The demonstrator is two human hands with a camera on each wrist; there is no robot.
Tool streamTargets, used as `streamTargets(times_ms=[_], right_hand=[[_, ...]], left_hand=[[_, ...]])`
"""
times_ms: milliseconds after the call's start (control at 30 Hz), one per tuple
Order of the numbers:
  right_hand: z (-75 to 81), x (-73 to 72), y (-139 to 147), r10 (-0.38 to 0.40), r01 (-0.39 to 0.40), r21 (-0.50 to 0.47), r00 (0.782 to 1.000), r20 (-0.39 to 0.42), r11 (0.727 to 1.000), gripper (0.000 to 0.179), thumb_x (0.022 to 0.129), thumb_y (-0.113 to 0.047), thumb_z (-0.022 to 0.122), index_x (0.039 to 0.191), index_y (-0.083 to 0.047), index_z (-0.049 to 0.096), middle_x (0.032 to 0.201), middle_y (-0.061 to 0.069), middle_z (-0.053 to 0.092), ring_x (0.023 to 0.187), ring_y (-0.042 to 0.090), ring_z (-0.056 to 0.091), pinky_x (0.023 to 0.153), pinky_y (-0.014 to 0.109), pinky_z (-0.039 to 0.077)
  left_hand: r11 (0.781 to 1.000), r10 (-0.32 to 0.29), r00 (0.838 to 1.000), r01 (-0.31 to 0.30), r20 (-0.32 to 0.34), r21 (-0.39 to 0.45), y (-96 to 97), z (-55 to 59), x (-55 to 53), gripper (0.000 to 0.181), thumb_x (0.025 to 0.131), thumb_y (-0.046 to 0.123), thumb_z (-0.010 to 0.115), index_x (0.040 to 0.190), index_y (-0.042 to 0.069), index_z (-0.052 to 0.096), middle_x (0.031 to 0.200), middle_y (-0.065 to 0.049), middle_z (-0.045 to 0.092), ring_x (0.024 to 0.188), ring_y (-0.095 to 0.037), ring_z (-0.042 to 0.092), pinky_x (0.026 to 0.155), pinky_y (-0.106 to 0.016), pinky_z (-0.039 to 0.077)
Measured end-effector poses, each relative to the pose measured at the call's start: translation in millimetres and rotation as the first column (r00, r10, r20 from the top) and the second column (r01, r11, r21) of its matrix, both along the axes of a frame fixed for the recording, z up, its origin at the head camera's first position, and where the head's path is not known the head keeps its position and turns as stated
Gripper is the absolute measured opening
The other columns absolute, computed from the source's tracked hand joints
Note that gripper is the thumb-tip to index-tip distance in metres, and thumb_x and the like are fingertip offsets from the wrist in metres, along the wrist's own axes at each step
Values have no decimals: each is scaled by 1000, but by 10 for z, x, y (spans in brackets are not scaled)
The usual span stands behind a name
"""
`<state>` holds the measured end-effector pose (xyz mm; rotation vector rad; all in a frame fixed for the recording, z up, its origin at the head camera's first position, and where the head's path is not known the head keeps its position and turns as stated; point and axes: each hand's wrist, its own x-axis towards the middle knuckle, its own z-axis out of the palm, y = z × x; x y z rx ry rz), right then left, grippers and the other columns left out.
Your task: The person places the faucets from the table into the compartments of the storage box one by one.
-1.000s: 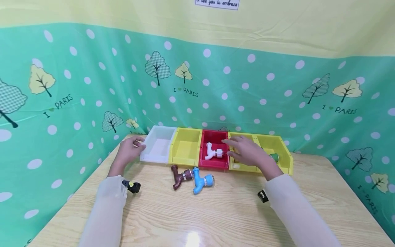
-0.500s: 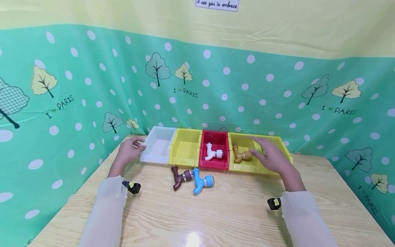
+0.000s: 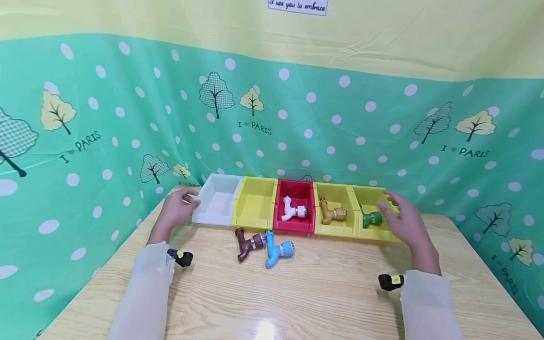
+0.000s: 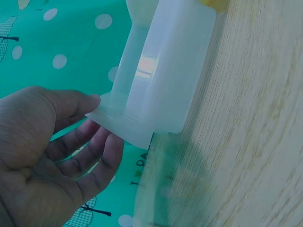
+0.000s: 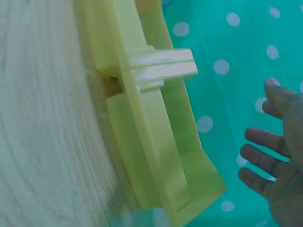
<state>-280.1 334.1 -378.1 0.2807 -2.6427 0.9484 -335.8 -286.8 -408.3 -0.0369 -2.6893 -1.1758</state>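
A row of joined bins stands at the back of the table. My left hand (image 3: pixel 177 208) holds the outer edge of the white bin (image 4: pixel 163 71) at the row's left end, thumb above the rim and fingertips below it. My right hand (image 3: pixel 405 222) is spread, with nothing in it, beside the right-end yellow bin (image 5: pixel 163 142); a gap shows between them in the right wrist view. That bin holds a green tap (image 3: pixel 371 218). A mustard-coloured tap (image 3: pixel 332 212) lies in the bin beside it, and a white tap (image 3: pixel 293 210) in the red bin (image 3: pixel 295 189).
In front of the row, a dark brown tap (image 3: pixel 248 244) and a blue tap (image 3: pixel 278 249) lie side by side on the wooden table (image 3: pixel 289 293). Another yellow bin (image 3: pixel 256 196) stands between the white and red ones. A polka-dot curtain (image 3: pixel 297 118) hangs close behind.
My right hand has moved right, from over the yellow bin beside the red one to the row's right end, uncovering the mustard-coloured and green taps. My left hand stays at the white bin.
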Motion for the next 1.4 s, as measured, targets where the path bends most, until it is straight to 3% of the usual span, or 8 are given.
streamTargets(times_ms=[200,367,567,767,867,1033,1200,1400], right_hand=[[-41,39,175,-103,105,-93,994,27,990,69,109,-51,36,157,-2,34,149,36,41,136,57,37,103,73,34],[-95,64,275,-167,182,-148,980,107,972,74,107,-57,32,160,-6,29,149,38,40,134,58,39,103,72,37],[-189,106,398,-221,251,-181,960,171,951,71,108,-52,29,157,-1,34,145,39,43,131,58,42,97,70,42],[-292,105,429,-283,336,-189,924,259,923,64,110,-45,32,146,6,45,128,31,55,113,44,58,81,42,56],[-328,98,431,-280,350,-237,917,285,906,58,110,-39,35,140,8,50,121,28,59,103,33,63,75,33,59],[-366,95,433,-233,337,-315,916,326,887,54,110,-36,36,139,8,49,116,23,59,87,13,63,74,32,60],[-415,80,449,-203,327,-340,914,351,882,55,110,-35,38,143,7,48,123,23,57,88,11,62,76,31,60],[-431,42,435,-198,327,-353,914,353,877,53,109,-35,44,140,7,51,115,18,60,86,10,61,76,30,60]], left_hand=[[1000,-2,1000,1,7,8,3,-2,-9,34,101,17,64,129,-1,61,107,-19,63,86,-29,65,71,-35,57],[1000,-6,1000,6,9,10,13,8,-4,34,101,17,64,129,-1,61,107,-19,62,86,-29,64,71,-35,57],[1000,-11,1000,11,-4,11,30,14,-13,33,100,16,66,128,-2,62,106,-19,63,87,-28,65,71,-34,58],[1000,-18,1000,19,-21,4,42,23,-24,33,100,16,66,128,-3,63,106,-20,65,88,-29,66,70,-33,58],[1000,-24,1000,24,-19,8,44,29,-22,34,100,17,66,128,-3,62,106,-21,65,87,-30,66,70,-33,58],[1000,-26,1000,26,-14,7,28,23,-17,34,100,17,66,128,-3,62,106,-21,65,88,-31,66,71,-34,59],[1000,-16,1000,16,-12,-1,16,16,-14,34,100,16,66,128,-3,62,107,-21,65,89,-30,66,72,-36,58],[1000,-4,1000,4,-4,-2,1,8,-3,34,101,17,65,129,-2,62,109,-21,64,92,-32,64,73,-36,58]])
